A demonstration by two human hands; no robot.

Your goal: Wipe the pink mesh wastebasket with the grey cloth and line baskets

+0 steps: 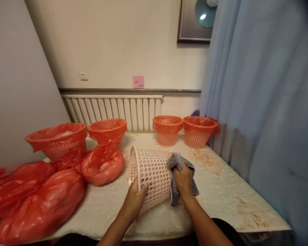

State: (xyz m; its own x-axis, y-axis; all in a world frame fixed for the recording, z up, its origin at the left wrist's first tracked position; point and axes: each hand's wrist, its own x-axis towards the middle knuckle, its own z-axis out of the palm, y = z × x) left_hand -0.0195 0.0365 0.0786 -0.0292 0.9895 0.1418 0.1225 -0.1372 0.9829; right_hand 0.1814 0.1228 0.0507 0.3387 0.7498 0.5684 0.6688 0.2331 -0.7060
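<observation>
A pale pink plastic wastebasket (156, 171) with a mesh of holes lies tipped on its side above the table, its mouth turned to the left. My left hand (135, 198) grips it near the rim, thumb outside and the other fingers mostly hidden. A grey cloth (177, 164) is bunched in my right hand (184, 179), which presses it against the basket's base end on the right. Part of the cloth hangs down below that hand.
Red-lined baskets stand at the back: two on the left (108, 128), two on the right (168, 128). Several filled red bags (46, 201) cover the table's left side. A blue curtain (256, 119) borders the right edge; a radiator (113, 109) is behind.
</observation>
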